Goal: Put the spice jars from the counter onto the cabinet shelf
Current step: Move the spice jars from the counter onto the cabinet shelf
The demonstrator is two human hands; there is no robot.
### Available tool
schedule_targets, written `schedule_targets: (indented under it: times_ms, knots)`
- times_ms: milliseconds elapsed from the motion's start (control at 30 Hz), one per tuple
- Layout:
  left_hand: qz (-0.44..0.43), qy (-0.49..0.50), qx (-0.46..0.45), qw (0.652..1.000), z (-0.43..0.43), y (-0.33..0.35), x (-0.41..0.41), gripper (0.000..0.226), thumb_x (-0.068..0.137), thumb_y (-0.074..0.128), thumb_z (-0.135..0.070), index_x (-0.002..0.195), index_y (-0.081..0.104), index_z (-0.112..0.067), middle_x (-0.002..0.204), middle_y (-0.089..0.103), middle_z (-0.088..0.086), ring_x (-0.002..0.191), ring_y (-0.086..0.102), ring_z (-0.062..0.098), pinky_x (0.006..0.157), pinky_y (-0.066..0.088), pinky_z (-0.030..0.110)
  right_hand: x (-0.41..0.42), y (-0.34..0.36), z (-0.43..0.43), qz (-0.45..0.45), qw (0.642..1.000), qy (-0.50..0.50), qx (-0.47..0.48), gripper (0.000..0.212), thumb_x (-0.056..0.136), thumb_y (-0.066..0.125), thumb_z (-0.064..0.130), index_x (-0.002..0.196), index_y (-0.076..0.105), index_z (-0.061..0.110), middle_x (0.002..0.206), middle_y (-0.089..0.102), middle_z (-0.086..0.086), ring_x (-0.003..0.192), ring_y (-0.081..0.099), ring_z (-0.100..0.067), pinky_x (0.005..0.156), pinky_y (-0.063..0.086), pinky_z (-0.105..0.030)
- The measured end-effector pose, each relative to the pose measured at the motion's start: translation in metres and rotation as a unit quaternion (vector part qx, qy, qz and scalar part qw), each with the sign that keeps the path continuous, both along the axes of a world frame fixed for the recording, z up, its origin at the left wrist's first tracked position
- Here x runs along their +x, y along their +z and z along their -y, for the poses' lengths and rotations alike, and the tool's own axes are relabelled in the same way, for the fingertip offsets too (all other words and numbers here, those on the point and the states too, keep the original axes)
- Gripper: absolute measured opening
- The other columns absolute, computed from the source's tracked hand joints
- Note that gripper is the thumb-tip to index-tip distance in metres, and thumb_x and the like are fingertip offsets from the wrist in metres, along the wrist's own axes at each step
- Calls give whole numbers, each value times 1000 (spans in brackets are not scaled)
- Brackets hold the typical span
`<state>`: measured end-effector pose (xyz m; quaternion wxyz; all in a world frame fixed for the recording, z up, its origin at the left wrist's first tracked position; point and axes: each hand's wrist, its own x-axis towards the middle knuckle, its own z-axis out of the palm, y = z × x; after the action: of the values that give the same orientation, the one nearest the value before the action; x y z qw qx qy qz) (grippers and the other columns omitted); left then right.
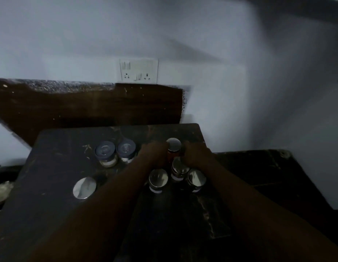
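Several spice jars stand on a dark counter (56, 159). A jar with a silver lid and orange contents (173, 145) stands at the far right; my left hand (155, 154) and my right hand (196, 155) close on it from either side. Three silver-lidded jars (158, 178) (179, 166) (196, 178) stand just in front of it, between my forearms. Another silver-lidded jar (84, 187) stands alone to the left. Two jars with dark blue lids (105, 151) (126, 148) stand side by side at the back. The scene is dim and blurred.
A white wall with a double socket plate (139, 71) rises behind the counter, above a dark brown backsplash (89, 106). A lower dark surface (268, 167) lies to the right. A pale object (1, 190) sits at the far left edge.
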<state>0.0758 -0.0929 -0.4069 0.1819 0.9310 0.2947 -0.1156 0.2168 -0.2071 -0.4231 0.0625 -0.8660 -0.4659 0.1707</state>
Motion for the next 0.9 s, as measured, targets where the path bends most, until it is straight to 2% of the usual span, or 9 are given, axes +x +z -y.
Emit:
schedule_targets:
  times_ms: [100, 200, 267, 367, 500, 567, 633, 733, 900]
  knots:
    - [-19, -30, 0, 999, 14, -33, 19, 39, 90, 67, -38, 126, 57, -26, 117, 68, 4, 103, 66, 24, 84, 54, 39, 16, -38, 13, -43, 998, -4, -37, 30, 87, 70, 41, 110, 59, 24, 99, 66, 3, 91, 65, -18, 84, 56, -39]
    - [-15, -61, 19, 998, 24, -56, 33, 65, 86, 71, -39, 144, 44, -28, 133, 59, 8, 114, 61, 30, 91, 53, 46, 29, -61, 26, -29, 999, -5, -41, 33, 86, 68, 46, 111, 58, 26, 107, 65, 1, 100, 65, -22, 90, 55, -46]
    - [-12, -59, 27, 998, 28, -67, 43, 76, 82, 73, -44, 148, 40, -25, 144, 50, 10, 125, 52, 34, 97, 49, 50, 38, -71, 32, -24, 998, -8, -54, 40, 84, 67, 51, 113, 56, 26, 113, 62, -2, 105, 62, -26, 91, 54, -49]
    - [-33, -76, 37, 996, 32, -77, 55, 77, 80, 74, -49, 146, 41, -26, 151, 43, 9, 135, 42, 38, 105, 41, 57, 46, -83, 40, -41, 997, -20, -61, 57, 76, 68, 62, 119, 54, 27, 119, 61, -3, 110, 61, -29, 92, 53, -49]
    - [-17, -121, 61, 991, 41, -84, 71, 77, 79, 76, -45, 147, 42, -29, 156, 35, 7, 142, 33, 37, 109, 34, 59, 56, -93, 49, -77, 991, -38, -105, 101, 57, 58, 87, 138, 45, 29, 134, 57, -5, 119, 59, -30, 97, 51, -46]
    - [-11, -135, 65, 989, 49, -86, 76, 76, 80, 77, -40, 147, 43, -30, 158, 31, 7, 144, 28, 36, 111, 31, 59, 57, -100, 56, -114, 983, -27, -145, 121, 48, 64, 91, 148, 33, 31, 146, 48, -4, 130, 52, -30, 103, 47, -48]
    - [-5, -143, 71, 987, 55, -90, 77, 74, 80, 77, -37, 146, 45, -32, 159, 28, 7, 145, 25, 36, 112, 30, 57, 51, -109, 64, -138, 980, -35, -141, 129, 47, 75, 85, 152, 25, 29, 154, 41, -3, 136, 48, -29, 106, 45, -47]
    - [3, -142, 68, 987, 60, -93, 76, 68, 83, 74, -39, 145, 46, -34, 160, 25, 7, 146, 21, 37, 114, 29, 59, 41, -120, 71, -129, 985, -52, -104, 125, 60, 81, 71, 156, 20, 20, 156, 39, -8, 138, 46, -30, 110, 44, -45]
    - [30, -154, 19, 987, 51, -85, 66, 72, 84, 70, -48, 149, 41, -34, 160, 30, 5, 147, 22, 36, 115, 24, 59, 46, -99, 75, -100, 991, -77, -48, 104, 64, 79, 63, 147, 32, 19, 142, 52, -7, 126, 56, -28, 102, 50, -43]
